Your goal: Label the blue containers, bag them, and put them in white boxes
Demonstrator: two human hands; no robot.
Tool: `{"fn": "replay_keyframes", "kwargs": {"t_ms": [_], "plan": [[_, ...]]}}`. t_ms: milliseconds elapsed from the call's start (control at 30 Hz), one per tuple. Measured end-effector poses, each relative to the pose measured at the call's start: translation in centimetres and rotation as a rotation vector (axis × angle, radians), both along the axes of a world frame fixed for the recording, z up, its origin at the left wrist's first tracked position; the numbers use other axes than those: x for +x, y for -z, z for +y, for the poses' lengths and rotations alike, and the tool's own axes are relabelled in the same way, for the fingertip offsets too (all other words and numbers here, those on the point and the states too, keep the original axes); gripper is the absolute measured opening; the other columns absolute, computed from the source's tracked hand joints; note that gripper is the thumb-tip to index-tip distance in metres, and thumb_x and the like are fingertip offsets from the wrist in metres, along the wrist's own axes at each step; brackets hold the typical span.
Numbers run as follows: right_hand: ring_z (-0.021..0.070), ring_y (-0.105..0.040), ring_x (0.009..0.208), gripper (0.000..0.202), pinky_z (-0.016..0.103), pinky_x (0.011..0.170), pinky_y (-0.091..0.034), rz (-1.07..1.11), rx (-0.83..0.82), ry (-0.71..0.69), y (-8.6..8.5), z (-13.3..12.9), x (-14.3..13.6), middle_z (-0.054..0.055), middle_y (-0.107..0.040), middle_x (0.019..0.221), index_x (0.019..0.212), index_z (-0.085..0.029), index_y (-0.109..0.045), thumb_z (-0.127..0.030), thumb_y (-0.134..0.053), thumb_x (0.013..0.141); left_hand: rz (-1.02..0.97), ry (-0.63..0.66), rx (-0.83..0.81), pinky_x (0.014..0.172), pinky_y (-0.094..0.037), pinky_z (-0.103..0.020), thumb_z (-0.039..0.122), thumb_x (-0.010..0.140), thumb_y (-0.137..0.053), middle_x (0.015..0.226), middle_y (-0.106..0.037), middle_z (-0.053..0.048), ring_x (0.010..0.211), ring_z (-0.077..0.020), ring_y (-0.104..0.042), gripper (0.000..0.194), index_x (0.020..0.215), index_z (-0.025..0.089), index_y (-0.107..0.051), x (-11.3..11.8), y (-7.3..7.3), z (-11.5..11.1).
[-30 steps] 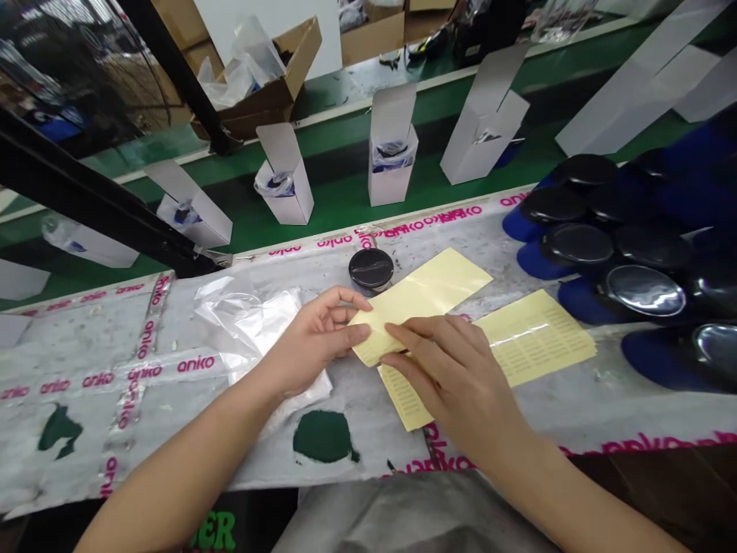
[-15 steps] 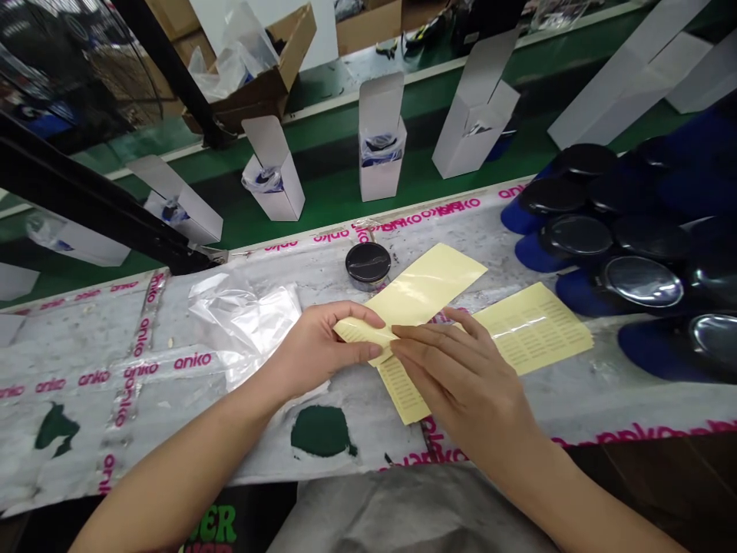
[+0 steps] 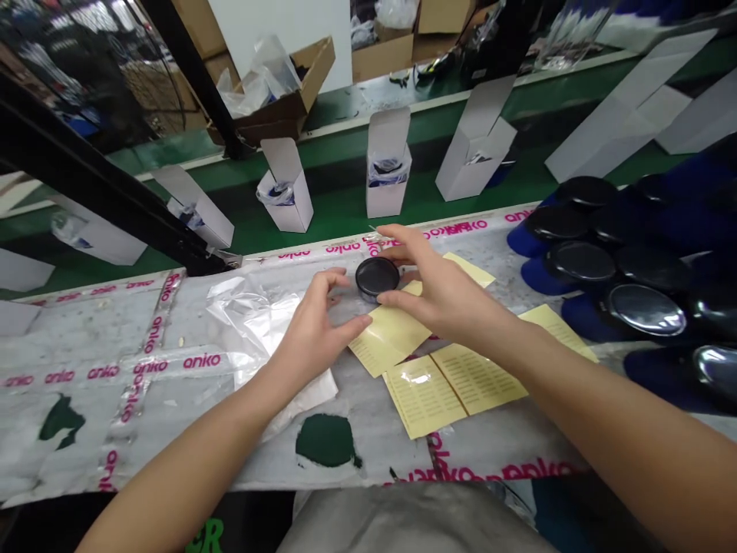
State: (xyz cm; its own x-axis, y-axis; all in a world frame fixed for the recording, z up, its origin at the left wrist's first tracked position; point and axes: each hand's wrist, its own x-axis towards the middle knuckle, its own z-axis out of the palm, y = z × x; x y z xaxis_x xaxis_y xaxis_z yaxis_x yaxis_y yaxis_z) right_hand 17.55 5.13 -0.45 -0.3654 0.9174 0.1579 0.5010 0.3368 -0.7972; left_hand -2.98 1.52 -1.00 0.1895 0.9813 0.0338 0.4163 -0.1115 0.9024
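A round black lid-like piece [image 3: 377,275] rests on the covered bench between my hands. My left hand [image 3: 319,319] is open at its left, thumb and fingers apart, thumb tip over a yellow label sheet [image 3: 391,338]. Reaching in from the right, my right hand [image 3: 434,284] is also open, its fingers spread around the far and right sides of the black piece. Its thumb is at the near edge; I cannot tell whether it touches. A tiny thin sliver shows at the right index fingertip, too small to name. More yellow label sheets [image 3: 431,392] lie below the right forearm.
Clear plastic bags [image 3: 253,319] lie to the left. Several dark blue containers with black tops [image 3: 581,261] stand at the right. Behind, open white boxes [image 3: 388,196] line a green conveyor [image 3: 339,180]. A black post [image 3: 109,180] slants across the left.
Both hands have let go of the yellow label sheet and opened. My right hand has moved up and left to the black piece; the left has shifted slightly up. The view has tilted upward.
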Motion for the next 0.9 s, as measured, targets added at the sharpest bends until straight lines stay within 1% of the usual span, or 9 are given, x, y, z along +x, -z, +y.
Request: {"fn": "replay_keyframes", "kwargs": {"t_ms": [67, 100, 200, 267, 333, 367, 433, 667, 900], "plan": [[0.0309, -0.06, 0.127, 0.075, 0.051, 0.097, -0.058, 0.054, 0.004, 0.024, 0.4, -0.9, -0.5, 0.01, -0.062, 0.135, 0.149, -0.031, -0.036, -0.022, -0.069, 0.082, -0.013, 0.005, -0.028, 0.116, -0.039, -0.051, 0.025, 0.076, -0.081, 0.151, -0.049, -0.01, 0.141, -0.0303, -0.045, 0.067, 0.133, 0.027, -0.047, 0.1, 0.8, 0.5], [0.0304, -0.06, 0.128, 0.072, 0.05, 0.098, -0.058, 0.079, 0.031, 0.026, 0.5, -1.6, -0.6, 0.01, -0.061, 0.137, 0.147, -0.031, -0.038, -0.022, -0.069, 0.083, -0.012, 0.019, -0.035, 0.116, -0.038, -0.051, 0.026, 0.075, -0.083, 0.15, -0.051, -0.01, 0.14, -0.0306, -0.048, 0.071, 0.136, 0.027, -0.047, 0.2, 1.1, 0.6], [0.0274, -0.06, 0.128, 0.053, 0.049, 0.101, -0.057, 0.154, 0.066, 0.004, 0.6, -3.6, -0.5, 0.009, -0.06, 0.138, 0.137, -0.03, -0.049, -0.023, -0.067, 0.088, -0.043, 0.058, -0.001, 0.112, -0.044, -0.047, 0.024, 0.076, -0.082, 0.136, -0.064, -0.008, 0.128, -0.0286, -0.059, 0.058, 0.128, 0.026, -0.057, 0.5, 1.2, 0.5], [0.0269, -0.061, 0.125, 0.029, 0.046, 0.095, -0.06, 0.197, 0.042, 0.033, 0.3, -4.6, -0.2, 0.008, -0.063, 0.132, 0.118, -0.029, -0.062, -0.026, -0.066, 0.09, -0.055, 0.071, 0.063, 0.111, -0.046, -0.046, 0.018, 0.078, -0.08, 0.131, -0.068, -0.007, 0.126, -0.0275, -0.061, 0.05, 0.123, 0.026, -0.061, 0.6, 1.1, 0.3], [0.0275, -0.063, 0.121, 0.006, 0.044, 0.089, -0.061, 0.193, 0.03, 0.099, 0.2, -5.1, 0.0, 0.008, -0.064, 0.122, 0.096, -0.027, -0.068, -0.029, -0.066, 0.091, -0.041, 0.1, 0.129, 0.112, -0.046, -0.046, 0.014, 0.079, -0.078, 0.132, -0.067, -0.007, 0.128, -0.027, -0.061, 0.048, 0.123, 0.026, -0.062, 0.7, 1.0, 0.1], [0.0274, -0.064, 0.118, 0.005, 0.044, 0.087, -0.061, 0.17, 0.031, 0.131, 0.2, -5.2, -0.1, 0.008, -0.064, 0.119, 0.088, -0.027, -0.069, -0.03, -0.066, 0.091, -0.032, 0.116, 0.153, 0.113, -0.045, -0.046, 0.013, 0.08, -0.077, 0.134, -0.067, -0.007, 0.129, -0.0265, -0.06, 0.048, 0.123, 0.026, -0.061, 0.7, 1.0, 0.1], [0.0266, -0.065, 0.114, 0.01, 0.043, 0.086, -0.06, 0.118, 0.029, 0.171, 0.3, -5.4, -0.3, 0.008, -0.063, 0.115, 0.082, -0.026, -0.07, -0.029, -0.065, 0.09, -0.023, 0.138, 0.177, 0.114, -0.045, -0.045, 0.012, 0.08, -0.076, 0.135, -0.066, -0.007, 0.131, -0.0257, -0.059, 0.049, 0.125, 0.026, -0.061, 0.8, 1.1, 0.0], [0.0258, -0.065, 0.106, 0.009, 0.035, 0.068, -0.058, 0.035, 0.088, 0.222, 0.9, -5.7, -0.9, 0.008, -0.06, 0.114, 0.086, -0.027, -0.072, -0.03, -0.065, 0.09, -0.039, 0.145, 0.143, 0.115, -0.045, -0.043, 0.005, 0.079, -0.073, 0.139, -0.065, -0.005, 0.132, -0.0245, -0.058, 0.055, 0.128, 0.026, -0.06, 0.7, 1.2, 0.1], [0.0256, -0.065, 0.104, 0.007, 0.042, 0.08, -0.059, -0.003, 0.172, 0.207, 1.2, -5.6, -1.0, 0.008, -0.06, 0.111, 0.087, -0.026, -0.068, -0.027, -0.063, 0.092, -0.065, 0.158, 0.127, 0.116, -0.045, -0.044, 0.004, 0.079, -0.074, 0.14, -0.064, -0.006, 0.134, -0.0241, -0.058, 0.055, 0.128, 0.026, -0.06, 0.8, 1.3, 0.0]]}}
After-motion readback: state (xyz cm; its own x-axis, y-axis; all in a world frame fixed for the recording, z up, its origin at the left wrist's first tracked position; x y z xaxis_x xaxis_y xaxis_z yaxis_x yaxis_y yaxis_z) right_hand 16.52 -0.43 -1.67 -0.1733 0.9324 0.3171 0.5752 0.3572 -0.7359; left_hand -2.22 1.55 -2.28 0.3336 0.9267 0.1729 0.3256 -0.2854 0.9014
